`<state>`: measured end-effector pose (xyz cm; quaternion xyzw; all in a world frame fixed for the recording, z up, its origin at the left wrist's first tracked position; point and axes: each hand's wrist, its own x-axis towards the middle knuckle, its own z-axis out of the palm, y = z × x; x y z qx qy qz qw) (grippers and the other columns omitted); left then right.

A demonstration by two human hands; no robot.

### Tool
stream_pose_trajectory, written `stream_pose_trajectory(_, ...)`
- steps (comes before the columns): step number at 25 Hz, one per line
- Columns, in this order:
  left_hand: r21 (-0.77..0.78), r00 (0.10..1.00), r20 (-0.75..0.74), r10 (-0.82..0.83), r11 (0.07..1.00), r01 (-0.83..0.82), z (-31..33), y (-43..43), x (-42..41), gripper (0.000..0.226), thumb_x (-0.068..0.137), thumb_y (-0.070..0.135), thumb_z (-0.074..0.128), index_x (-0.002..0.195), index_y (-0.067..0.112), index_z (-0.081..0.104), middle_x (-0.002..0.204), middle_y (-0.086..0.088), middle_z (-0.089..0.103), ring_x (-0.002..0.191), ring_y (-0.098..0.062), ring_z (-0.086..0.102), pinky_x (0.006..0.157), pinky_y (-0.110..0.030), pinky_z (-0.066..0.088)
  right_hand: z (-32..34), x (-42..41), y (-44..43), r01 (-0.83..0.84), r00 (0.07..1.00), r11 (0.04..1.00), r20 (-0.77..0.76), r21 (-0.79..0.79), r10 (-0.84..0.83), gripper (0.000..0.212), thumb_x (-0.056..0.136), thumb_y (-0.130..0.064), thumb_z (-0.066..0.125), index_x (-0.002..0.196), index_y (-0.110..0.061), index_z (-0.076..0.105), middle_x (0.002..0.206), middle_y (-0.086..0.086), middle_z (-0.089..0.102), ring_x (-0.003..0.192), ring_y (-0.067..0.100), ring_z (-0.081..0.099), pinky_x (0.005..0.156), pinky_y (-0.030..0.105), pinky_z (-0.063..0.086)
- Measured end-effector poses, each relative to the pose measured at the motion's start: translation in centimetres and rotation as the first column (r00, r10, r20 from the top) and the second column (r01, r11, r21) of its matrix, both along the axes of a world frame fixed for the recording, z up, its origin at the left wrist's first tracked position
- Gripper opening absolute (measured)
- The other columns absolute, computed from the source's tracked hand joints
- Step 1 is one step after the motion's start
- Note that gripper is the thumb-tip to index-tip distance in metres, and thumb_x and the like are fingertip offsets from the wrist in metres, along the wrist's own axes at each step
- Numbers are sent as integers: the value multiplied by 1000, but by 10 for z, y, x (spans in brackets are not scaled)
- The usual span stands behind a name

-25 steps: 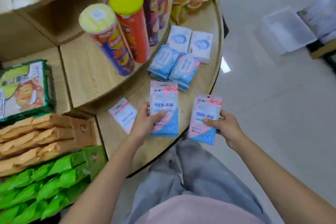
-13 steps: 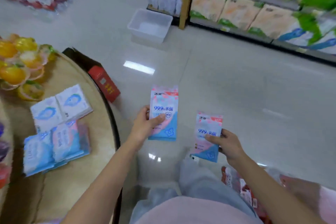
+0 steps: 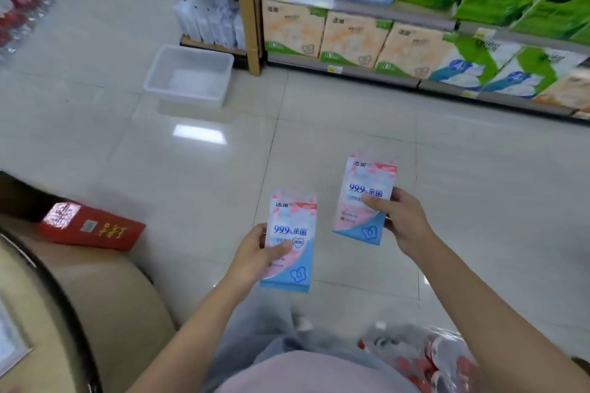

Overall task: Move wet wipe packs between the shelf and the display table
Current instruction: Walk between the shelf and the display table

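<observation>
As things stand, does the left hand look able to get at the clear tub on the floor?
Probably not. The left hand grips a wipe pack, and the tub sits well off across the floor. Nothing blocks the way; the person would have to step closer.

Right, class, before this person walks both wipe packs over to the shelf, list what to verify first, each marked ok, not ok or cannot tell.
1. Left hand grip on the left pack: thumb lies across its front. Ok.
2. Right hand grip on the right pack: thumb pinches its front. Ok.
3. Packs held apart, not touching. Ok.
4. Floor towards the shelf: bare tiles, and the white tub stands off to the left. Ok.
5. Free slot for wipe packs on the shelf: cannot tell.
6. Packs sealed and undamaged: too blurred, cannot tell.
</observation>
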<state>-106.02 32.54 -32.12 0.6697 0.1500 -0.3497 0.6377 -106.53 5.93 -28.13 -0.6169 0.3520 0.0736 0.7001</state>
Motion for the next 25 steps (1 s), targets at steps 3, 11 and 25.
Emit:
stream_pose_trajectory(3, 16, 1000, 19, -21, 1000, 21, -13, -22, 95, 34, 82, 10, 72, 111, 5, 56, 106, -12, 70, 88, -23, 70, 72, -31, 54, -11, 56, -26, 57, 998, 998, -10, 11, -57, 28, 77, -4, 73, 104, -6, 66, 96, 6, 73, 72, 17, 71, 56, 23, 53)
stream_pose_trajectory(11, 69, 950, 234, -207, 978, 196, 44, -148, 372, 29, 82, 15, 72, 106, 14, 54, 106, -7, 69, 90, -22, 68, 78, -37, 55, -17, 172, -95, 394, 917, 913, -120, 110, -381, 23, 79, -2, 70, 101, -3, 64, 85, 9, 73, 64, 19, 69, 52, 25, 52)
stream_pose_trajectory(25, -101, 962, 176, -208, 968, 228, 69, -427, 578, 62, 58, 27, 84, 110, 9, 57, 98, -9, 74, 83, -24, 72, 70, -37, 55, 72, 470, -400, 227, 961, 973, 150, 50, -232, 48, 58, -11, 77, 103, 1, 66, 90, 16, 74, 69, 25, 70, 56, 28, 52)
